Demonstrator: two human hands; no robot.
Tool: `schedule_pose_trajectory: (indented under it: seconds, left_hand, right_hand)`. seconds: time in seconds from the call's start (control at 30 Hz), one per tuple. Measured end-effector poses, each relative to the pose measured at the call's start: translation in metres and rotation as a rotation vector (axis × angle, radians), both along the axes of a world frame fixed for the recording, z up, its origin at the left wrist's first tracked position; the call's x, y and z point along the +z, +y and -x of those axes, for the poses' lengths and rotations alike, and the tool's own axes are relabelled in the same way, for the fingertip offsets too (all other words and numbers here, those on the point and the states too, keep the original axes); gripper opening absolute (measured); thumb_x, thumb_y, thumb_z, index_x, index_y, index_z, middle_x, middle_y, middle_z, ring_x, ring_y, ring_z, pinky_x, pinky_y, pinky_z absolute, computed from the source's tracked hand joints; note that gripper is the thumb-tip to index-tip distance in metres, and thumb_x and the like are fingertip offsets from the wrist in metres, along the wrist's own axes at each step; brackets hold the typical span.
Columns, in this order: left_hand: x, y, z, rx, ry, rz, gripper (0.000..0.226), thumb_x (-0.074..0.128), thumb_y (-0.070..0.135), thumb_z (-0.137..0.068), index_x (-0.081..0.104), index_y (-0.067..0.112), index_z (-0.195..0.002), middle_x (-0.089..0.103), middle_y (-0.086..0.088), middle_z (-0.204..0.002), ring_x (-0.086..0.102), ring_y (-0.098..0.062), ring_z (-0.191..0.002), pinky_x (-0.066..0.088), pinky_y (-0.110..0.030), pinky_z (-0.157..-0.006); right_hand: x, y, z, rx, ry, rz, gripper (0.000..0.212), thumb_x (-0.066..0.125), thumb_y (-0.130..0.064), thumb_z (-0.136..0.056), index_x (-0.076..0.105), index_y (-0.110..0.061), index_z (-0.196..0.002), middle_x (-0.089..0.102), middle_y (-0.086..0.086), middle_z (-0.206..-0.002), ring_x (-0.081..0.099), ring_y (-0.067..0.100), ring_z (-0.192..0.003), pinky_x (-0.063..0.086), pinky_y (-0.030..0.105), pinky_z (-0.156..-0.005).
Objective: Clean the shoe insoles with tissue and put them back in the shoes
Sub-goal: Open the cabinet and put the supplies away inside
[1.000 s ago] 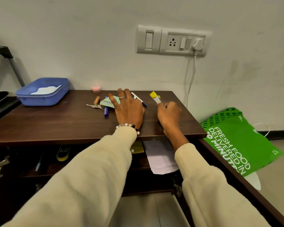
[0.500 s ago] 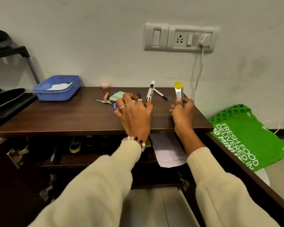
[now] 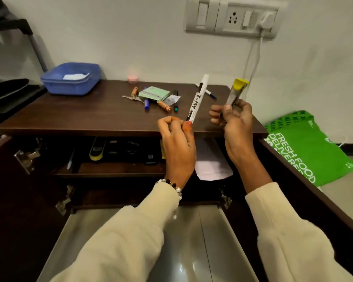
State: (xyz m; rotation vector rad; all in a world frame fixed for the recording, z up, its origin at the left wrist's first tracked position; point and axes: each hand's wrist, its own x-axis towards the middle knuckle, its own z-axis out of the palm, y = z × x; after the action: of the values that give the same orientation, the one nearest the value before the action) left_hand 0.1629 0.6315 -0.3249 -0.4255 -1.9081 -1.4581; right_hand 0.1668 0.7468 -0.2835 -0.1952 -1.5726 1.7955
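My left hand (image 3: 176, 137) pinches the lower end of a white marker (image 3: 198, 97) labelled "AW-2", held upright above the front edge of the dark wooden cabinet top (image 3: 86, 115). To its right, my right hand (image 3: 232, 119) grips a thin clear tube with a yellow cap (image 3: 237, 90), also tilted upward. Dark flat insoles (image 3: 6, 84) lie on a rack at the far left. White tissue (image 3: 74, 76) sits in a blue basket (image 3: 69, 81) at the back left of the top. No shoes are clearly visible.
Keys, pens, a green pad (image 3: 154, 93) and a pink lid (image 3: 132, 78) lie on the cabinet top. Both cabinet doors stand open below, with items on the inner shelf (image 3: 110, 169). A green bag (image 3: 306, 145) lies on the floor at right. A charger cable (image 3: 253, 64) hangs from the wall socket.
Both hands have lifted off the cabinet top and drawn toward me. The left picked up the white marker; the right raised the yellow-capped tube. The camera has moved closer and lower.
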Motion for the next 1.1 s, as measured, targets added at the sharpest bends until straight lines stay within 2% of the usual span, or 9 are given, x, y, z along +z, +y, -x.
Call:
schedule_pose_trajectory:
  seconds: [0.1,0.2,0.37,0.43,0.57,0.7,0.77,0.97,1.1]
  left_hand:
    - [-0.036,-0.004,-0.022,-0.058,0.001,0.012,0.032,0.034,0.023,-0.099,0.053,-0.002,-0.091,0.04,-0.008,-0.104,0.043,-0.011,-0.081,0.035,-0.011,-0.076]
    - [-0.084,-0.013,-0.041,-0.115,-0.079,0.036,0.032,0.032,0.024,-0.098,0.051,-0.002,-0.095,0.04,-0.006,-0.104,0.041,-0.008,-0.082,0.034,-0.007,-0.078]
    - [-0.167,-0.032,-0.069,-0.127,-0.263,0.161,0.025,0.032,0.027,-0.098,0.048,0.008,-0.093,0.04,-0.001,-0.097,0.041,-0.012,-0.077,0.032,-0.017,-0.073]
    - [-0.195,-0.039,-0.079,-0.101,-0.367,0.222,0.017,0.039,0.021,-0.098,0.049,0.009,-0.092,0.04,0.0,-0.094,0.044,-0.018,-0.076,0.031,-0.021,-0.07]
    - [-0.236,-0.042,-0.085,-0.002,-0.594,0.337,0.012,0.048,0.014,-0.097,0.053,0.005,-0.091,0.048,-0.007,-0.09,0.049,-0.027,-0.078,0.039,-0.035,-0.071]
    - [-0.247,-0.028,-0.067,0.025,-0.703,0.401,0.023,0.048,0.015,-0.098,0.056,-0.004,-0.089,0.058,-0.022,-0.088,0.056,-0.04,-0.078,0.042,-0.042,-0.067]
    - [-0.246,-0.018,-0.049,0.031,-0.78,0.387,0.029,0.046,0.019,-0.099,0.058,-0.007,-0.093,0.061,-0.026,-0.094,0.057,-0.042,-0.087,0.039,-0.042,-0.072]
    - [-0.236,0.013,0.004,0.014,-0.986,0.409,0.035,0.047,0.03,-0.098,0.062,-0.001,-0.105,0.063,-0.024,-0.107,0.057,-0.041,-0.103,0.044,-0.04,-0.082]
    - [-0.237,0.027,0.028,0.043,-1.177,0.217,0.033,0.054,0.028,-0.095,0.065,-0.002,-0.104,0.063,-0.025,-0.11,0.058,-0.041,-0.104,0.046,-0.038,-0.087]
  right_hand:
    - [-0.028,-0.007,-0.037,0.091,0.063,-0.099,0.016,0.039,-0.009,-0.102,0.042,-0.019,-0.114,0.067,0.013,-0.096,0.066,0.023,-0.086,0.052,0.025,-0.065]
    - [-0.069,-0.01,-0.068,0.098,-0.005,-0.17,0.022,0.042,-0.011,-0.101,0.042,-0.009,-0.123,0.065,0.01,-0.102,0.064,0.018,-0.092,0.052,0.025,-0.066]
    - [-0.161,-0.005,-0.1,0.057,-0.371,-0.368,0.029,0.049,-0.036,-0.089,0.05,-0.03,-0.117,0.056,-0.003,-0.107,0.051,0.01,-0.098,0.042,0.028,-0.086]
    - [-0.192,0.0,-0.107,0.012,-0.537,-0.482,0.032,0.052,-0.026,-0.091,0.052,-0.021,-0.122,0.05,-0.007,-0.11,0.044,0.016,-0.106,0.037,0.029,-0.091]
    - [-0.234,0.004,-0.103,-0.092,-0.78,-0.593,0.028,0.051,-0.005,-0.093,0.055,-0.006,-0.121,0.05,0.013,-0.126,0.038,0.027,-0.114,0.03,0.027,-0.091]
    - [-0.25,0.005,-0.076,-0.116,-0.897,-0.565,0.013,0.056,-0.008,-0.091,0.059,-0.001,-0.102,0.062,0.019,-0.106,0.056,0.027,-0.098,0.034,0.02,-0.075]
    - [-0.251,0.004,-0.062,-0.107,-0.943,-0.583,0.018,0.06,-0.016,-0.092,0.06,-0.001,-0.101,0.063,0.019,-0.104,0.059,0.025,-0.093,0.035,0.019,-0.073]
    - [-0.25,0.02,-0.013,-0.132,-1.149,-0.791,0.033,0.062,-0.028,-0.091,0.066,0.001,-0.105,0.065,0.024,-0.107,0.061,0.039,-0.103,0.049,0.035,-0.082]
    - [-0.253,0.032,0.013,-0.093,-1.157,-0.912,0.038,0.062,-0.022,-0.09,0.058,0.0,-0.121,0.058,0.022,-0.124,0.054,0.039,-0.116,0.044,0.039,-0.094]
